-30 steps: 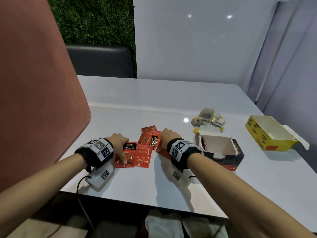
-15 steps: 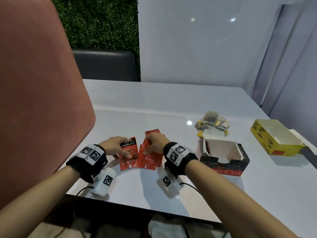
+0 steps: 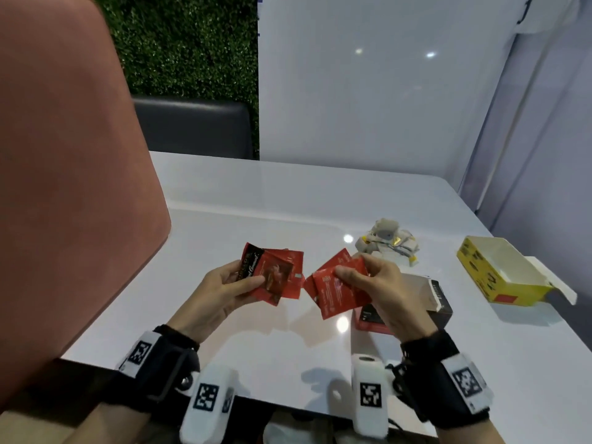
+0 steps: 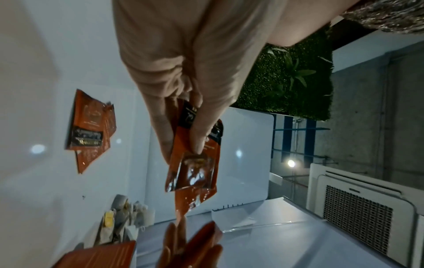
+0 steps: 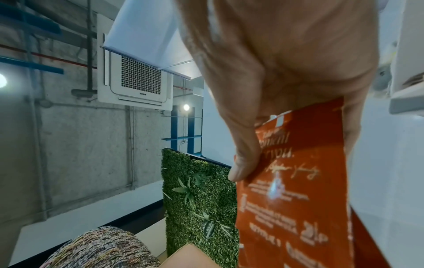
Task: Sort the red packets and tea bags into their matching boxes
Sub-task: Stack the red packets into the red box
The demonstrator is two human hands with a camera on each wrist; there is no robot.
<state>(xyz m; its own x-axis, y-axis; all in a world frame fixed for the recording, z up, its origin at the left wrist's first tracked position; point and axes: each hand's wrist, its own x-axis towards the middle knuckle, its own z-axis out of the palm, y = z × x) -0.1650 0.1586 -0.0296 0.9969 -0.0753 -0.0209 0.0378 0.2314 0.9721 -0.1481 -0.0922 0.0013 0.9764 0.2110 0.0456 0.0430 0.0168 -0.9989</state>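
Both hands are raised above the white table (image 3: 256, 200), each holding red packets. My left hand (image 3: 243, 278) pinches a small stack of red packets (image 3: 275, 274) between thumb and fingers; the left wrist view shows the same pinch (image 4: 183, 143) on the packets (image 4: 197, 174). My right hand (image 3: 355, 270) grips another fan of red packets (image 3: 336, 293), seen close up (image 5: 293, 199) in the right wrist view. A pile of tea bags (image 3: 389, 243) lies beyond the right hand. The black-and-red box (image 3: 440, 298) is partly hidden behind that hand. The open yellow box (image 3: 499, 274) stands at the far right.
A large pink padded surface (image 3: 64, 187) rises along the table's left side. A dark chair (image 3: 192, 129) stands behind the far edge, in front of a white wall panel. The table's near edge is just below my wrists.
Both hands gathered the red packets off the table and lifted them; the left and right stacks now hang in the air, slightly apart.
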